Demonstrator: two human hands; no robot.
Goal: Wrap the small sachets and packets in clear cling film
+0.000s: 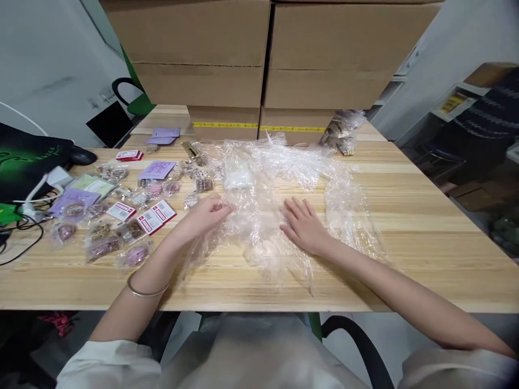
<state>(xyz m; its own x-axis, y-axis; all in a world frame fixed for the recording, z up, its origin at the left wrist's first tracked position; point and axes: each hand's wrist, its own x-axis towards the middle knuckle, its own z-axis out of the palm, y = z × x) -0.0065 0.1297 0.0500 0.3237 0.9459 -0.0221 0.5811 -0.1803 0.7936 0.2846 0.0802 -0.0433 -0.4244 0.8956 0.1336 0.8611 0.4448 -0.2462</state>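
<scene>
Crumpled clear plastic film [259,216] spreads over the middle of the table, from the boxes at the back towards the front edge. At its left side, my left hand [207,215] has its fingers curled together, pinching the film. My right hand [305,227] lies flat on the film's right part with its fingers spread, palm down. Just beyond the hands, a pale flat packet [238,174] lies in or under the film. I cannot tell which. Small clear bags with brown contents [203,180] sit close beyond my left hand.
Tall cardboard boxes [227,86] stand along the back. On the left are purple packets [157,170], red and white cards [157,216], small bagged items [137,255], cables and a black mouse [83,156]. A filled plastic bag [343,132] sits at the back right. A person in dark clothing [492,116] is at the right.
</scene>
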